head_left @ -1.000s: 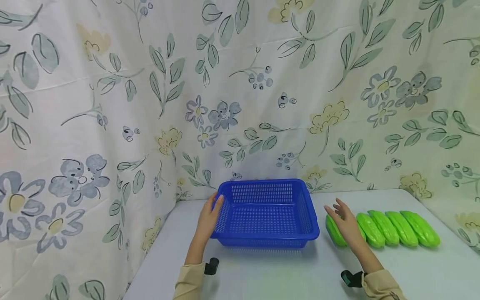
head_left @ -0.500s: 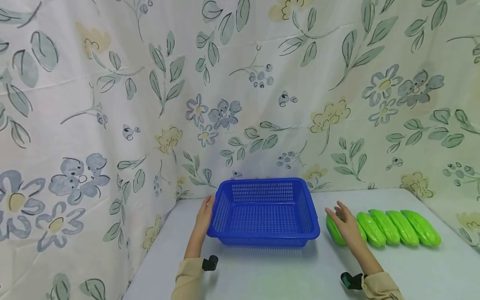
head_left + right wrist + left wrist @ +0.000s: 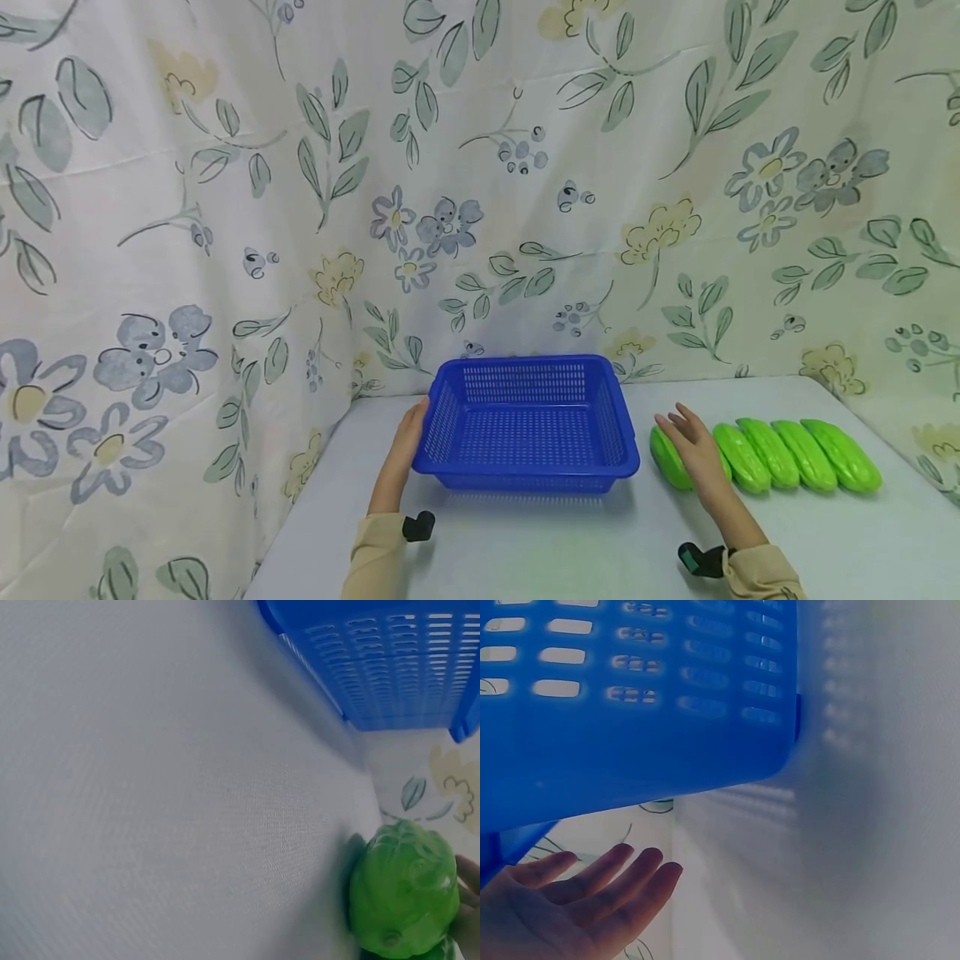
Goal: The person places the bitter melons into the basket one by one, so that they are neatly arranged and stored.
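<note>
A blue plastic basket with slotted walls stands upright on the white table. Just outside its left wall is my left hand, fingers extended and holding nothing; the left wrist view shows the palm and fingers below the basket's rim. My right hand hovers over the leftmost glossy green, elongated vegetable-like piece, its fingers loosely spread. In the right wrist view the rounded end of that green piece shows beside partly visible fingertips; whether they touch it I cannot tell.
Several similar green pieces lie side by side to the right of my right hand. A floral curtain hangs behind and along the left of the white table. Dark wrist devices sit at both cuffs.
My left hand has drawn left from the basket's left rim, and its thumb no longer lies over the edge. The right hand has barely moved above the green piece. The basket stays put.
</note>
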### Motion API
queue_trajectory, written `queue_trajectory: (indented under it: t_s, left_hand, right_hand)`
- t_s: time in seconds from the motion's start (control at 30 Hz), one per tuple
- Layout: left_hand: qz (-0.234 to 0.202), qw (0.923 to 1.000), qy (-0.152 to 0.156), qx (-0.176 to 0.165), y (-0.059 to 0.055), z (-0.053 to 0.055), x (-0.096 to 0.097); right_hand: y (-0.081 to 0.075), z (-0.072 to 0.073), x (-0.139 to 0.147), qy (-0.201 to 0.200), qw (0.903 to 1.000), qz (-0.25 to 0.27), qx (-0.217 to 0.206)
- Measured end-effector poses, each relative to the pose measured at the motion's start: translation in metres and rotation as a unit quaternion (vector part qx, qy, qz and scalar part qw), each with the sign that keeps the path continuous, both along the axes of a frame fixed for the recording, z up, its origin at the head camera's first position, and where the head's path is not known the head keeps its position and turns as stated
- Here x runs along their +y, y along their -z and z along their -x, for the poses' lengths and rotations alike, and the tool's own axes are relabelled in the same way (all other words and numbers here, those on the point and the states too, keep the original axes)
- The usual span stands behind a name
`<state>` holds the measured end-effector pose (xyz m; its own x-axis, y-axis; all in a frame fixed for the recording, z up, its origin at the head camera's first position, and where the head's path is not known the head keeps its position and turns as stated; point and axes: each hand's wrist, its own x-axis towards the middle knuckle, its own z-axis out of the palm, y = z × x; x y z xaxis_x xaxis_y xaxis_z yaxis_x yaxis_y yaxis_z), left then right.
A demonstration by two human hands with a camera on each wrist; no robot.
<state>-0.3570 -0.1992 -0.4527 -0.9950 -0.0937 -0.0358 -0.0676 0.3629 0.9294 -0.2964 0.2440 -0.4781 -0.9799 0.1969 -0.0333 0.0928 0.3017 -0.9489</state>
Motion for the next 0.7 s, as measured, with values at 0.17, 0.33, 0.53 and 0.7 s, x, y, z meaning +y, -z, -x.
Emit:
queue_trajectory:
  t_s: [0.17,0.33,0.53,0.7]
  left_hand:
    - [0.009,0.9999,-0.001,-0.012,0.0021,0.0019,-0.0017]
    - [0.018,0.9998,-0.001,-0.013,0.0058,0.0029,-0.0024]
    - [0.015,0.9997,0.005,-0.017,0.0072,0.0048,-0.0026]
    - [0.016,0.9997,0.006,-0.019,0.0066,0.0051,-0.0026]
  right_hand:
    - [0.0024,-0.0002,0.0027,0.004,1.0000,0.008,0.002]
    - [0.0049,-0.0004,0.0045,0.000,0.9999,0.012,0.009]
    - [0.0051,-0.0010,0.0051,-0.009,0.9996,0.016,0.019]
    - [0.0062,-0.0024,0.0057,-0.014,0.9994,0.014,0.028]
